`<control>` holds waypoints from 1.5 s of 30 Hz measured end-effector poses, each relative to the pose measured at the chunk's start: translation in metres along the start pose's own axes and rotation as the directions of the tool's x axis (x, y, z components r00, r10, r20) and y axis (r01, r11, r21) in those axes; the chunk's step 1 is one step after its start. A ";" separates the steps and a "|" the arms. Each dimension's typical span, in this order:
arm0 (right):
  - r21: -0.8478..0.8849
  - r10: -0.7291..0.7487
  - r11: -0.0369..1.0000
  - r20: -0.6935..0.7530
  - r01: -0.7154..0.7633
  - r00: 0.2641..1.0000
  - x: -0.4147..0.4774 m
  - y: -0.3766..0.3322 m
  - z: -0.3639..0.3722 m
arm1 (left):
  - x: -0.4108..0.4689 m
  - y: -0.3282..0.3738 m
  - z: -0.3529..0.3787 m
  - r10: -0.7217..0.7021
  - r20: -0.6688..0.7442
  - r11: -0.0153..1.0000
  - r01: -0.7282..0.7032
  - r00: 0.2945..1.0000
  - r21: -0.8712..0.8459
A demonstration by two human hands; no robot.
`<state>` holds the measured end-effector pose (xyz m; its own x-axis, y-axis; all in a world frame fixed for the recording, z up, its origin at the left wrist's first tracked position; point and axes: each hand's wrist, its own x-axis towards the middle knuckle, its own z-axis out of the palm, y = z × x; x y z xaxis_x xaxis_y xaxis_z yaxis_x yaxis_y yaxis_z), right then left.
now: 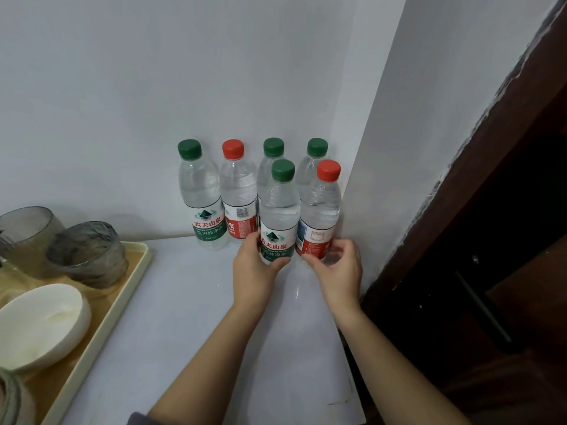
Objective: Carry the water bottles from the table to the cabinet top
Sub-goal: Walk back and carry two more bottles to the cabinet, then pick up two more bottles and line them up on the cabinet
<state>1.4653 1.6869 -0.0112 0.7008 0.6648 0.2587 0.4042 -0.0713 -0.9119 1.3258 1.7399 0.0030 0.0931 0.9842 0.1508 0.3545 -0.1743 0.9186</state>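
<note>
Green-capped bottle (279, 210) inside curled left fingers (252, 245), red-capped bottle (320, 210) inside curled right fingers (343, 250).

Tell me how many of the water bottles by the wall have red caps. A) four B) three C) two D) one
C. Only two caps are red: on the back-row red-capped bottle and on the front red-capped bottle that the right hand grips; the other four are green, including the front green-capped bottle that the left hand grips.

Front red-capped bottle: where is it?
Head view, right of centre: front red-capped bottle in the right hand, by the wall, beside the green-capped bottle in the left hand.
</note>
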 end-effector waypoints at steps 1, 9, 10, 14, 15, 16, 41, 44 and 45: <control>-0.004 -0.001 1.000 -0.001 0.001 1.000 0.000 0.001 0.000 | 0.001 0.000 0.001 0.006 0.000 1.000 -0.006 1.000 0.003; 0.001 -0.033 0.999 -0.029 0.033 0.999 -0.003 0.001 0.001 | 0.000 -0.001 0.003 0.026 -0.017 0.999 -0.025 1.000 0.027; 0.001 -0.034 0.999 -0.030 0.034 0.999 -0.002 0.001 0.001 | 0.000 0.000 0.004 0.024 -0.023 0.999 -0.024 0.999 0.028; -0.004 -0.035 0.999 -0.039 0.035 0.999 -0.004 -0.001 0.002 | -0.003 0.004 0.007 0.030 -0.032 0.998 -0.028 0.999 0.051; -0.003 -0.035 0.999 -0.042 0.035 0.998 -0.005 -0.002 0.002 | -0.003 0.004 0.007 0.032 -0.027 0.997 -0.030 0.999 0.069; -0.003 -0.034 0.999 -0.042 0.033 0.999 -0.007 -0.003 0.002 | -0.004 0.005 0.006 0.028 -0.017 0.996 -0.027 0.999 0.088; -0.035 -0.152 0.621 0.975 0.783 0.165 -0.203 -0.065 -0.024 | -0.309 0.005 -0.129 -0.407 -0.527 0.546 0.661 0.746 0.515; 0.111 -0.193 0.531 0.981 0.840 -0.008 -0.242 -0.077 -0.020 | -0.360 0.002 -0.142 -0.470 -0.619 0.480 0.771 0.629 0.419; 0.163 -0.205 0.492 0.976 0.855 -0.069 -0.256 -0.081 -0.020 | -0.378 -0.001 -0.146 -0.492 -0.643 0.455 0.803 0.588 0.385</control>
<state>1.2646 1.5077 0.0023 -0.7048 0.6950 -0.1422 0.7022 0.6550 -0.2792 1.1548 1.3728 -0.0016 -0.7175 0.6846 -0.1286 0.5946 0.6982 0.3987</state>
